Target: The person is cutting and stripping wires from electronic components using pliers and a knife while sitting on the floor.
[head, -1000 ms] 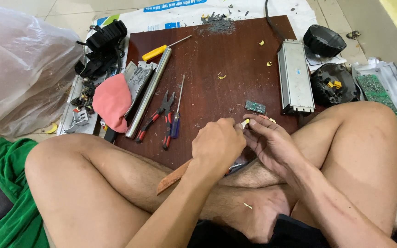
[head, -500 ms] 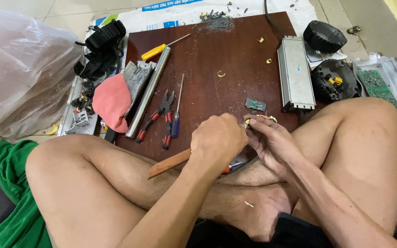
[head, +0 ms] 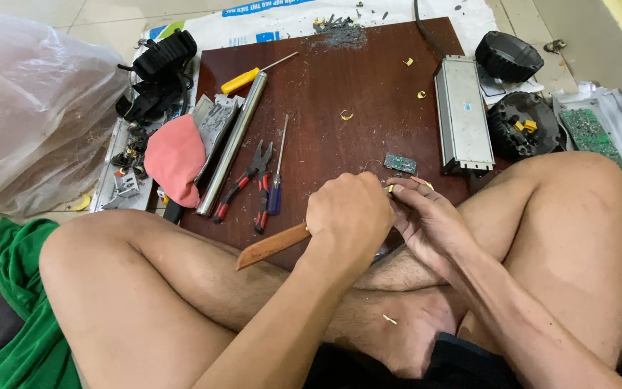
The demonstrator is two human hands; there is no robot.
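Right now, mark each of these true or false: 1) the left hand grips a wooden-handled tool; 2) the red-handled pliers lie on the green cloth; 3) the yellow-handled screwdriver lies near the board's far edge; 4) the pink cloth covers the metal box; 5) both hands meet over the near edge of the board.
1) True: the left hand is closed around a wooden handle.
2) False: the red-handled pliers lie on the brown board, beside a blue-handled screwdriver; the green cloth is on the floor.
3) True: the yellow-handled screwdriver lies there.
4) False: the pink cloth is off the board's left side; the metal box is uncovered.
5) True: the right hand meets the left there.
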